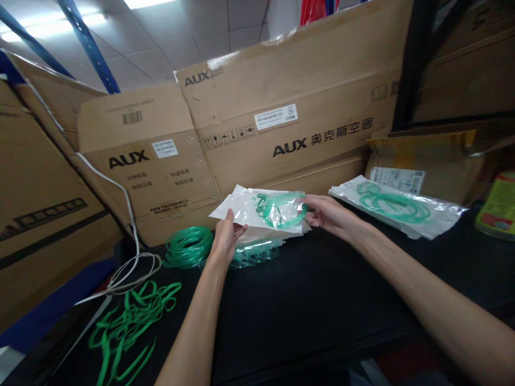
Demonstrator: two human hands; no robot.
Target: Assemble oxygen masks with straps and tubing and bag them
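My left hand (226, 236) grips the left side of a white-backed clear pouch (241, 208), thumb on top and fingers underneath. A coil of green tubing (277, 210) with a darker green strap shows at the pouch's right part. At that right end my right hand (324, 213) is closed on the edge of the tubing, its fingertips slightly blurred. Whether all of the coil is inside the pouch I cannot tell. Below the pouch are clear green-tinted plastic pieces (257, 253), partly hidden by it and by my left hand.
Coiled green tubing (188, 246) lies to the left, with loose green straps (132, 316) nearer me. A filled pouch (394, 206) rests at right beside a small carton (438, 161). Large cardboard panels (298, 107) stand behind the black table (314, 316). A white cable (131, 209) hangs at left.
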